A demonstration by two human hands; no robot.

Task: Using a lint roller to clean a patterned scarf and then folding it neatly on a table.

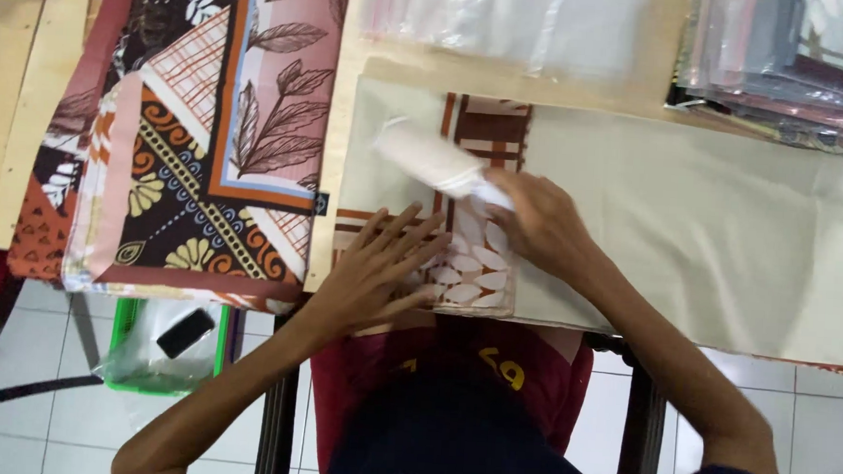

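Note:
My left hand [377,268] lies flat, fingers spread, on a cream cloth [691,232] with a brown band and white leaf print, near the table's front edge. My right hand [538,219] grips the handle of a white roller [426,157], blurred with motion, which lies on the cloth just left of the brown patterned strip [489,135]. The roller head points up and left from the hand.
A stack of folded patterned cloths [186,138] in pink, brown and orange lies on the left. Clear plastic bags [510,20] lie at the back, a pile of bagged cloths [796,64] at the back right. A green basket [166,344] stands on the tiled floor.

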